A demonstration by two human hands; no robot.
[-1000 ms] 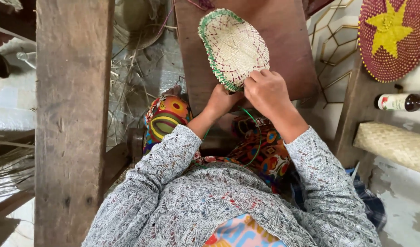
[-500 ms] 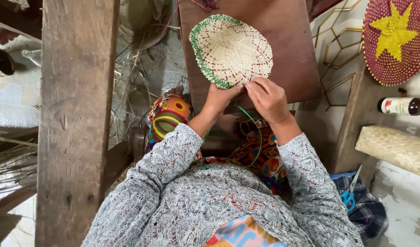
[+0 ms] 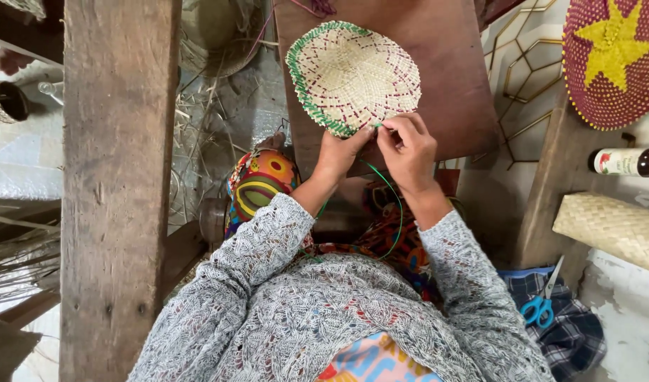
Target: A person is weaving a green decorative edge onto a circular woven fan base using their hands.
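A round woven straw mat point(image 3: 354, 76) with a partly green-stitched rim and purple stitching is held above a brown board point(image 3: 445, 64). My left hand point(image 3: 338, 154) grips its lower edge from below. My right hand point(image 3: 408, 150) pinches the rim beside it, fingers closed on a green cord point(image 3: 393, 205) that loops down toward my lap. Grey knitted sleeves cover both arms.
A thick wooden post point(image 3: 116, 177) stands at the left. At the right hang a maroon woven disc with a yellow star point(image 3: 611, 60), a dark bottle point(image 3: 627, 161), a woven straw roll point(image 3: 611, 228) and blue scissors point(image 3: 542, 305) on plaid cloth. Loose straw lies behind.
The mat has turned to face the camera more fully and shifted slightly left. My right hand slid from covering its lower edge to pinching the rim.
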